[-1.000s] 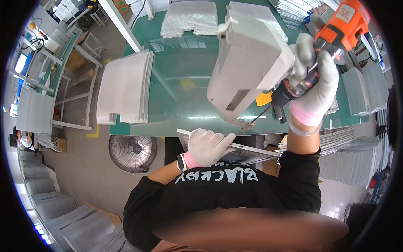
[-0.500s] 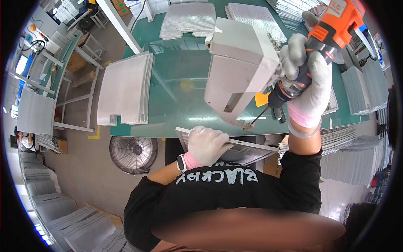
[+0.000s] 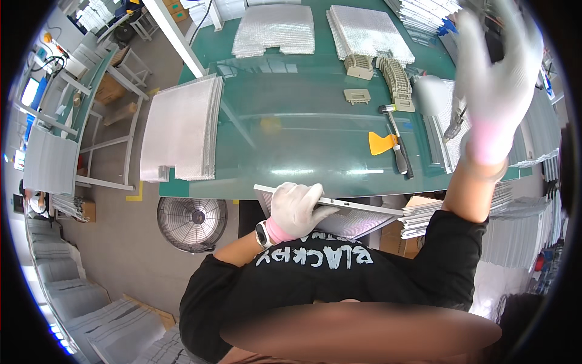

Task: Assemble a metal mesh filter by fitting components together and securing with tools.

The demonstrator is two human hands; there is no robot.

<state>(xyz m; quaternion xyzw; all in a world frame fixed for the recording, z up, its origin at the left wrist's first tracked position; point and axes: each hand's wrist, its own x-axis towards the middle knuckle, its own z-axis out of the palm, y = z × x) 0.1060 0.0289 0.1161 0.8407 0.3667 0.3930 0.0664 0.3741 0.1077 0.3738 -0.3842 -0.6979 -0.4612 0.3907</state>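
My left hand (image 3: 296,209), in a white glove with a pink cuff, is closed on the top edge of a framed mesh panel (image 3: 357,221). The panel leans against my body at the table's near edge. Over the right side of the table, my right hand (image 3: 500,76) is raised, gloved too and smeared by motion. Its fingers are stretched and apart, with nothing visible in them. Beside its wrist shows a dark grey metal tool tip (image 3: 453,126), mostly hidden. A hammer (image 3: 397,139) and a yellow scraper (image 3: 382,144) lie left of it on the green table (image 3: 273,145).
Beige plastic clips (image 3: 397,82) stand in a row behind the hammer, a single one (image 3: 357,96) beside them. Silvery mesh sheets (image 3: 273,30) are stacked at the back, white sheets (image 3: 180,130) on the left. A floor fan (image 3: 193,224) stands left of me.
My right hand has let go of the orange drill and moved up and right. The drill and the large pale grey box have left view, uncovering the clips and hammer. My left hand stays on the panel.
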